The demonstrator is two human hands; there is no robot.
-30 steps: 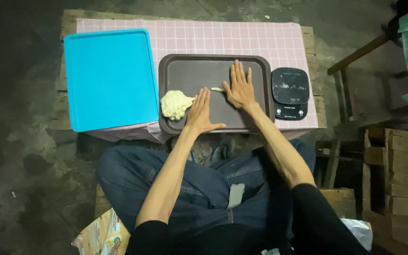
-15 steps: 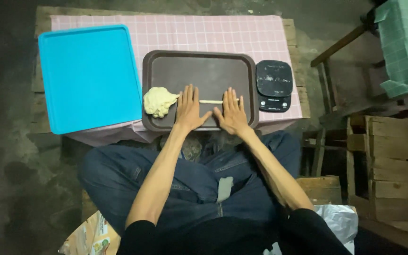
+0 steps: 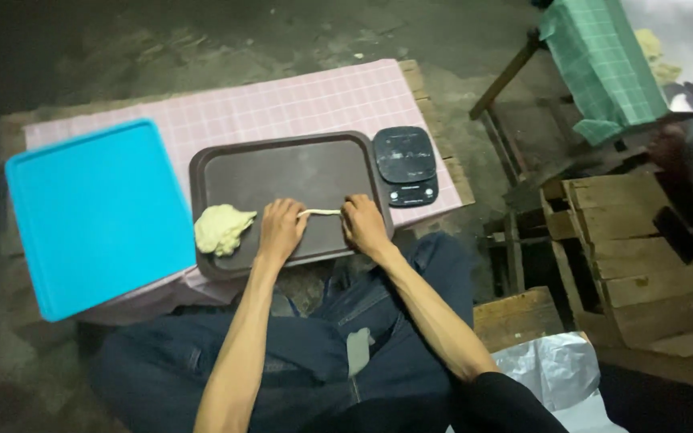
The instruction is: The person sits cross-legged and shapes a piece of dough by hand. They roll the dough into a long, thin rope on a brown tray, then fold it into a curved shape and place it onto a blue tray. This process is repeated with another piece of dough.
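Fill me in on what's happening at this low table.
A seated person's left hand and right hand hold the ends of a thin pale dough rope on the dark brown plastic tray. A pale dough lump sits at its left, between a turquoise tray and a black digital scale.

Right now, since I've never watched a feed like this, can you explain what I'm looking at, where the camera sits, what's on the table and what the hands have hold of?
There is no machine here: a seated person works with two bare hands, and the one camera sits on their head, looking down. The low table carries a pink checked cloth. On it lie a blue tray, a brown tray and a small black scale. On the brown tray sits a lump of dough. The left hand and the right hand each rest on one end of a thin rope of dough stretched between them on the tray. Whether the fingers pinch it or just press it flat, I cannot tell.
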